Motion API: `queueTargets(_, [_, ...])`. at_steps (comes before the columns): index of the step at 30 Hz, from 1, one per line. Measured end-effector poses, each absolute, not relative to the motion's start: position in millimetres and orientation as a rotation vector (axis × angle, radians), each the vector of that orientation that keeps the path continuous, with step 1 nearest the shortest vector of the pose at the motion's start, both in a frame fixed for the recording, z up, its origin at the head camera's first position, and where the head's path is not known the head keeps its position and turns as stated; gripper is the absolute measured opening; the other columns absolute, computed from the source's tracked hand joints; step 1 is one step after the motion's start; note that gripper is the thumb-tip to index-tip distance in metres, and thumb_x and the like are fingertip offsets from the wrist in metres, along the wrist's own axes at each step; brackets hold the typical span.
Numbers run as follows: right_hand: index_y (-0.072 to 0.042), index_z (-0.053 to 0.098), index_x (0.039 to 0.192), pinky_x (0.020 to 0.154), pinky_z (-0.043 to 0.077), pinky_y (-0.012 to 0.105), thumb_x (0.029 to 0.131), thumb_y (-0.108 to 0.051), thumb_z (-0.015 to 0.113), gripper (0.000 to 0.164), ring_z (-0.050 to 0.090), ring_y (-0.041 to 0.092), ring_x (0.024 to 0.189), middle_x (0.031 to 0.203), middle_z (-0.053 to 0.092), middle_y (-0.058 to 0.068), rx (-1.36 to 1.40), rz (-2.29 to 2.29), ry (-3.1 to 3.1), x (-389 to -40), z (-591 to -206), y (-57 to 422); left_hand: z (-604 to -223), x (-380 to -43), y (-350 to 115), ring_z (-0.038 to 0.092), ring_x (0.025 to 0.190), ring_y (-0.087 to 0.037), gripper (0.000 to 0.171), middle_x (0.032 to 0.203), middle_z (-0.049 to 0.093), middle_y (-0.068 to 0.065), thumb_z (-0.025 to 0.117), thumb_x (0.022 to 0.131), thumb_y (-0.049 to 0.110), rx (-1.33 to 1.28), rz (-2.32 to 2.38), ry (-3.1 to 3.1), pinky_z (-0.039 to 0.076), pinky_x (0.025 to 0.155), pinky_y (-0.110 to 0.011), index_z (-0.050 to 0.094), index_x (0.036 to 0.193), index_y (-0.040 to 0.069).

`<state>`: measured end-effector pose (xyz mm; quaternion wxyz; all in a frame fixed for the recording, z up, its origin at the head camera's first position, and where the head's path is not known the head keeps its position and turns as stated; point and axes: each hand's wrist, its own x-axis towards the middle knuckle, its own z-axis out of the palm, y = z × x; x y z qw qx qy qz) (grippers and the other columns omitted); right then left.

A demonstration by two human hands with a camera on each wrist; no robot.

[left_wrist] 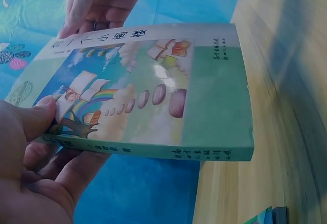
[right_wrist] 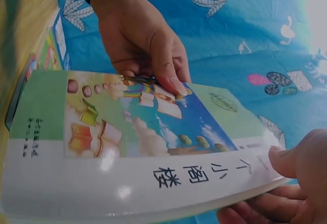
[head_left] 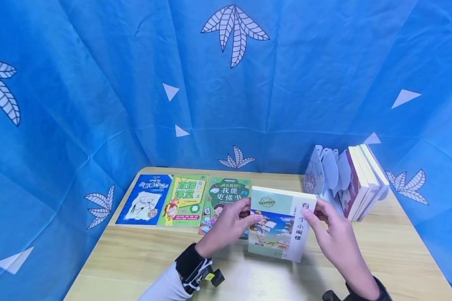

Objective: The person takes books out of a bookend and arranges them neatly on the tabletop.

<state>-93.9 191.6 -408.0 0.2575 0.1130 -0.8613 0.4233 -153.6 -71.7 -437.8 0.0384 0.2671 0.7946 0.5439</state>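
Note:
Both hands hold a green and white paperback book upright above the table, its illustrated cover facing me. My left hand pinches the spine side, thumb on the cover and fingers behind. On the opposite edge, my right hand grips with its thumb near the title. The left wrist view shows the green spine of the book and the left thumb pressing the picture. Behind the left hand lies a dark green book, partly hidden by that hand and the held book.
Left of the green book lie a yellow-green book and a blue book, side by side. At the right, a white bookend rack stands with several upright books. A blue patterned cloth hangs behind the wooden table.

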Motion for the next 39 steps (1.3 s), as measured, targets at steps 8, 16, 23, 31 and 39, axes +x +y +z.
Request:
queueTargets(8, [-0.002,0.061,0.137,0.089,0.044,-0.004,0.102,-0.014,0.066,0.037,0.061,-0.015,0.101,0.121,0.075,0.016,0.212,1.14,-2.411,-93.5,-406.2,201.0,-443.6,-165.1,-68.3,0.038,0.065,-0.009,0.031,0.075,0.035,0.002,0.067,0.101,0.034,0.676,1.759,2.37,0.035,0.057,-0.019,0.046,0.09,0.014])
queueTargets(16, [-0.005,0.062,0.137,0.089,0.045,-0.004,0.1,-0.01,0.069,0.038,0.061,-0.018,0.1,0.123,0.075,0.015,0.151,1.157,-2.391,-93.0,-405.4,208.5,-456.9,-181.1,-62.9,0.044,0.063,-0.008,0.023,0.076,0.044,0.005,0.068,0.101,0.035,0.533,1.804,2.305,0.04,0.056,-0.019,0.059,0.108,0.015])
queueTargets(23, [-0.004,0.062,0.137,0.088,0.045,-0.003,0.099,-0.008,0.069,0.038,0.059,-0.021,0.1,0.122,0.075,0.015,0.127,1.167,-2.384,-92.6,-407.8,209.9,-475.1,-196.1,-55.2,0.067,0.087,-0.012,0.036,0.091,0.063,0.006,0.07,0.099,0.036,0.387,1.807,2.224,0.059,0.074,-0.027,0.061,0.126,0.014])
queueTargets(31, [-0.003,0.061,0.137,0.088,0.045,-0.004,0.1,-0.009,0.068,0.039,0.059,-0.021,0.1,0.122,0.075,0.017,0.104,1.174,-2.398,-91.3,-408.5,211.4,-488.9,-208.5,-46.0,0.063,0.082,-0.016,0.034,0.089,0.058,-0.001,0.069,0.101,0.03,0.326,1.758,2.292,0.056,0.071,-0.028,0.061,0.122,0.005])
queueTargets(39, [-0.003,0.061,0.138,0.088,0.042,-0.005,0.102,-0.015,0.066,0.038,0.052,-0.028,0.102,0.122,0.074,0.012,0.039,1.135,-2.413,-91.3,-403.7,218.0,-493.5,-221.8,-35.9,0.059,0.137,-0.036,0.058,0.149,0.059,-0.02,0.068,0.101,0.032,0.244,1.627,2.377,0.051,0.113,-0.05,0.05,0.151,0.006])
